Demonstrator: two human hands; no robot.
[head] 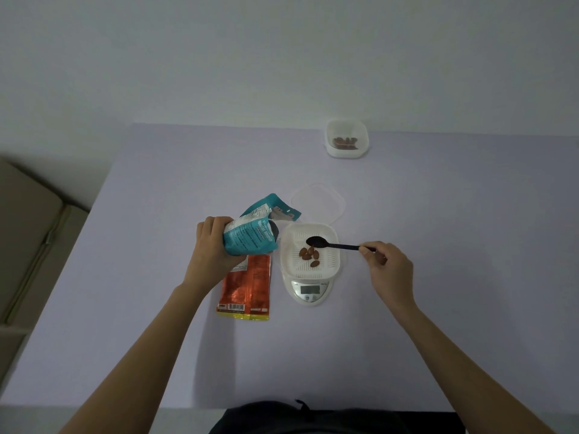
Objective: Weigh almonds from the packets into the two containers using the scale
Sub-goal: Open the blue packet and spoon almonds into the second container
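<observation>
The crinkled teal plastic-film packet (pixel 250 238) and the orange foil-like packet (pixel 247 286) at 9 o'clock of the smooth white plastic scale (pixel 308 292) look glossy, the white slotted plastic container (pixel 288 256) and slim black plastic spoon (pixel 340 245) satiny, the lilac table (pixel 438 292) matt.

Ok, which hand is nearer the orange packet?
Left. The left hand, gripping the blue packet, is over the orange packet; the right hand is past the scale, holding the spoon.
</observation>
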